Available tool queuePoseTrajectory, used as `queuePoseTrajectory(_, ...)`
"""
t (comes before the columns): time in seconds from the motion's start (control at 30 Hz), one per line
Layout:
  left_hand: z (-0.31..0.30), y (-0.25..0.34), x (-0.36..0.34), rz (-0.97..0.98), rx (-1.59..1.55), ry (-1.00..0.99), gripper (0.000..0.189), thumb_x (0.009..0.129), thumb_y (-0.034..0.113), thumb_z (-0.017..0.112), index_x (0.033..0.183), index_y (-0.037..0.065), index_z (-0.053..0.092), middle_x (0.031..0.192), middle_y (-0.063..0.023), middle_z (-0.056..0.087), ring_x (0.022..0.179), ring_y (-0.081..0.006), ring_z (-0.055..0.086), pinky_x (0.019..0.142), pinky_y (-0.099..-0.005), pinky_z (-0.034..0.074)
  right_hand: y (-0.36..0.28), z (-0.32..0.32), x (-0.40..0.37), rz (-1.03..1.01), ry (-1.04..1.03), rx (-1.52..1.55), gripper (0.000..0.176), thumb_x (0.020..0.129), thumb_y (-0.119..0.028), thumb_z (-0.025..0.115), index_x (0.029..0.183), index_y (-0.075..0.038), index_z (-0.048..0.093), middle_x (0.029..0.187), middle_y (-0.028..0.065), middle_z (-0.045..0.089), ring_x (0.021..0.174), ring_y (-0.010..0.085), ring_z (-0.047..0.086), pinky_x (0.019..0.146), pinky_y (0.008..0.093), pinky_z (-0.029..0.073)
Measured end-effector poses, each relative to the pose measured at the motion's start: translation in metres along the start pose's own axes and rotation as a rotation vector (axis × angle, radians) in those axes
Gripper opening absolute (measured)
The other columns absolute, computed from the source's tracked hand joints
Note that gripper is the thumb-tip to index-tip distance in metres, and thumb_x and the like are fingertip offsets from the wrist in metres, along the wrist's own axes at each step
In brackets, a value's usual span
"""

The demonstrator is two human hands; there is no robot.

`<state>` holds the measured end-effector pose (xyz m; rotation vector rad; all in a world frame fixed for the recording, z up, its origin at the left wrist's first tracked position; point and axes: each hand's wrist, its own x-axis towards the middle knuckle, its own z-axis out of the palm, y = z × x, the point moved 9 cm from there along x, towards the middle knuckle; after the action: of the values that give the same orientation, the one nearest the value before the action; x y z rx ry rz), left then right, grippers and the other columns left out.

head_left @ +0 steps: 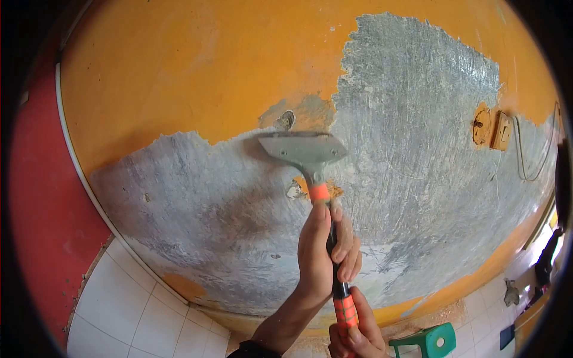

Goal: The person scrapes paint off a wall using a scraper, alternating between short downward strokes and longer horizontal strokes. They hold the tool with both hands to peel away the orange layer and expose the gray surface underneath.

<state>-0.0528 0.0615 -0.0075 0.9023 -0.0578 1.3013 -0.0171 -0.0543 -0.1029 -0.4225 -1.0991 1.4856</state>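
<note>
A long-handled scraper (302, 149) with a wide metal head stands upright in the middle, its blade edge at the wall where orange paint (209, 65) meets the bare grey surface (412, 131). My left hand (328, 247) is wrapped round the black upper part of the handle, just below the orange collar. Lower down, my right hand (358, 334) grips the orange end of the handle. Just above the blade is a small hole (287, 119) in the wall. A patch of orange paint remains behind the scraper's neck.
A light switch (501, 130) with a loose cable (525, 173) is on the wall at right. A green stool (439, 340) stands on the tiled floor (128, 304) at lower right. A red wall (51, 197) is at left.
</note>
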Motion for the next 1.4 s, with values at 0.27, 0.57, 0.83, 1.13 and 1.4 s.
queuePoseTrajectory(0.27, -0.002, -0.001, -0.002, -0.003, -0.039, 0.008, 0.029, 0.102, 0.038, 0.027, 0.095, 0.013, 0.039, 0.050, 0.0029, 0.034, 0.030, -0.0087, 0.029, 0.029, -0.0236, 0.029, 0.000, 0.000, 0.000, 0.048, 0.001, 0.041, 0.077, 0.095, -0.038, 0.051, 0.150, -0.012, 0.003, 0.064, 0.0002, 0.041, 0.049, 0.0078, 0.036, 0.044, 0.0197, 0.029)
queuePoseTrajectory(0.57, 0.006, 0.006, 0.001, 0.038, 0.000, -0.011, 0.031, 0.102, 0.039, 0.025, 0.095, 0.013, 0.041, 0.048, 0.0049, 0.030, 0.028, -0.0069, 0.027, 0.026, -0.0220, 0.031, -0.002, 0.003, 0.002, -0.004, -0.033, 0.053, 0.077, 0.096, -0.037, 0.050, 0.150, -0.013, 0.000, 0.064, 0.0010, 0.043, 0.048, 0.0072, 0.037, 0.042, 0.0200, 0.029)
queuePoseTrajectory(0.83, 0.012, 0.012, 0.011, 0.033, 0.003, -0.012, 0.031, 0.102, 0.038, 0.024, 0.096, 0.013, 0.042, 0.048, 0.0047, 0.030, 0.028, -0.0071, 0.027, 0.027, -0.0219, 0.030, -0.013, 0.008, 0.009, -0.014, -0.041, 0.009, 0.076, 0.096, -0.038, 0.048, 0.150, -0.014, -0.002, 0.062, 0.0018, 0.042, 0.045, 0.0079, 0.035, 0.040, 0.0211, 0.030)
queuePoseTrajectory(1.13, 0.012, 0.010, 0.008, 0.020, 0.035, -0.023, 0.030, 0.102, 0.039, 0.026, 0.096, 0.014, 0.042, 0.048, 0.0053, 0.030, 0.028, -0.0073, 0.027, 0.027, -0.0223, 0.030, -0.013, 0.014, 0.006, 0.061, -0.063, 0.024, 0.076, 0.097, -0.040, 0.046, 0.150, -0.018, -0.003, 0.061, 0.0016, 0.039, 0.044, 0.0078, 0.032, 0.038, 0.0218, 0.029)
queuePoseTrajectory(1.4, 0.017, 0.015, 0.008, 0.015, -0.001, -0.035, 0.028, 0.102, 0.036, 0.026, 0.098, 0.013, 0.042, 0.049, 0.0049, 0.031, 0.029, -0.0073, 0.028, 0.026, -0.0221, 0.031, -0.010, 0.022, 0.006, 0.052, -0.051, 0.073, 0.078, 0.095, -0.042, 0.048, 0.150, -0.018, -0.002, 0.062, 0.0018, 0.041, 0.043, 0.0073, 0.032, 0.037, 0.0206, 0.028)
